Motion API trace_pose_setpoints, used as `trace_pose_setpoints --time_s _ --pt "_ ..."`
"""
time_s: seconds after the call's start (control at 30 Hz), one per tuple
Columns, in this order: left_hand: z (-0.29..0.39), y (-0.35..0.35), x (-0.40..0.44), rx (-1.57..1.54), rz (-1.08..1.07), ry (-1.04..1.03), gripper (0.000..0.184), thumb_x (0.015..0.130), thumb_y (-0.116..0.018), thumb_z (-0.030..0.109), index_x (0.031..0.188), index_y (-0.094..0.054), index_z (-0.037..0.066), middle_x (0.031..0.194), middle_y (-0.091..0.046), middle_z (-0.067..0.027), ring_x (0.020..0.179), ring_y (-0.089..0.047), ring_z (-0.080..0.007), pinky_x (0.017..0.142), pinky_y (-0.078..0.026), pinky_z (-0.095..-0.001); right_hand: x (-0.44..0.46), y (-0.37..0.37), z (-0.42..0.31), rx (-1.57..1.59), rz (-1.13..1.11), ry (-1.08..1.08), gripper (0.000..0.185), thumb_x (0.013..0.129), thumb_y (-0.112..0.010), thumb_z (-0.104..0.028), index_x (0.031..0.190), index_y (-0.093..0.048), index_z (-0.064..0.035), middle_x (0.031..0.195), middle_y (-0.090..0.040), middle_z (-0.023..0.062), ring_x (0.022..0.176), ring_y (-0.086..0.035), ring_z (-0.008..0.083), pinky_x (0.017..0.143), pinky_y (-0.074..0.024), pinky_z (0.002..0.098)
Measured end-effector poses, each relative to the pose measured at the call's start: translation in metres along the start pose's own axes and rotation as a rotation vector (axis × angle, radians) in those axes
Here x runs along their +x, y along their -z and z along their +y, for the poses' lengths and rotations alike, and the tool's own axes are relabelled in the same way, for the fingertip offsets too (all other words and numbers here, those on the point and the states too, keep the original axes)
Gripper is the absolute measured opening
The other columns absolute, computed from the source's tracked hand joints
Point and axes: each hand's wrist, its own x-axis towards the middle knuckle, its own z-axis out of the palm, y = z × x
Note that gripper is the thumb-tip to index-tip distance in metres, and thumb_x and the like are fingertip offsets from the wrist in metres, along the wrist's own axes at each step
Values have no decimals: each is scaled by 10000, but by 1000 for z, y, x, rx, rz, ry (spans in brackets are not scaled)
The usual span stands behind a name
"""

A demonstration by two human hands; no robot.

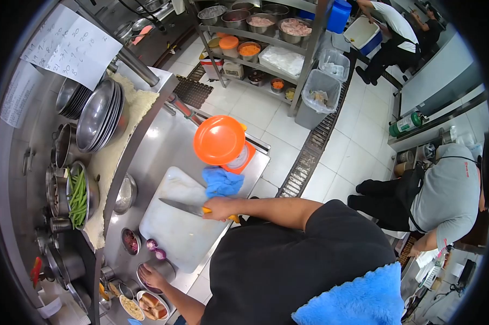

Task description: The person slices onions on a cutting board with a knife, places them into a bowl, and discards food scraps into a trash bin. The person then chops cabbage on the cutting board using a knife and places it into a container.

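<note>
My right hand is closed around the yellow handle of a kitchen knife. The blade lies flat above the white cutting board, pointing away from me. My left hand is at the mouth of a round metal container, its fingers stretched over the opening; the fingertips are partly hidden. Two purple onion pieces lie at the board's left edge. Beside them stands a small metal bowl with dark red contents. A blue cloth touches the board's right side.
An orange scale stands right of the board. Above the counter, a shelf carries stacked metal bowls and green beans. Tubs of food stand near my left arm. A person works behind me; others are farther off.
</note>
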Motion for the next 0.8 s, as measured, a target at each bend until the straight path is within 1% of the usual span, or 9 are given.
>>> trace_pose_setpoints --time_s 0.1,0.27,0.37,0.47,0.5,0.57,0.67,0.77,0.8 --pt "6 3 -5 -18 16 -3 646 1084 -395 566 1456 -602 80 1551 -528 -155 1464 -440 -343 1234 -290 -485 1 -2 -1 30 21 -16 347 995 -638 -381 918 -644 -44 638 -647 49 543 -668 189 539 -549 378" --pt "46 28 -27 43 43 113 646 1082 -389 569 1445 -609 83 1540 -534 -163 1462 -431 -360 1229 -291 -500 2 -2 -6 78 17 -48 341 991 -642 -375 936 -652 -39 641 -647 63 549 -667 188 537 -545 377" --pt "40 21 -24 84 120 72 608 1075 -452 542 1389 -657 65 1484 -582 -178 1405 -502 -351 1182 -371 -484 3 -2 -1 85 35 -19 356 992 -641 -381 931 -659 -31 644 -653 73 552 -664 193 534 -536 381" --pt "15 3 -11 96 317 -155 462 1041 -607 436 1198 -752 26 1268 -717 -171 1176 -670 -340 1039 -512 -451 12 -3 -2 1 16 -41 376 991 -644 -389 896 -665 -27 638 -656 76 536 -642 190 519 -510 386" --pt "5 -12 -10 79 406 -181 448 1025 -628 439 1166 -756 34 1232 -728 -173 1149 -677 -357 1031 -514 -467 13 -2 -3 46 -3 -103 378 993 -650 -389 858 -661 -36 614 -631 56 509 -609 175 490 -482 377" --pt "24 -3 -19 56 339 53 477 1001 -598 473 1210 -742 69 1314 -699 -144 1248 -623 -352 1084 -460 -498 25 -11 11 129 29 -114 410 994 -678 -429 837 -643 -52 595 -586 26 479 -562 150 450 -454 354" --pt "22 -2 -18 115 402 -4 457 978 -617 458 1212 -728 82 1311 -684 -142 1274 -586 -365 1084 -422 -534 28 -13 4 39 29 -104 363 1024 -663 -381 930 -632 -31 641 -619 46 486 -591 147 452 -470 336" --pt "30 9 -24 -22 407 70 627 974 -643 478 1413 -588 33 1472 -547 -208 1404 -468 -395 1175 -313 -556 27 -14 -4 -16 13 -130 341 1030 -660 -347 925 -628 -24 648 -624 54 485 -596 145 448 -470 323" --pt "42 18 -27 -26 442 26 580 964 -681 406 1382 -595 13 1446 -552 -246 1382 -482 -417 1158 -348 -555 24 -13 -6 15 18 -136 340 1029 -661 -342 926 -626 -20 645 -621 55 482 -593 143 446 -468 320"
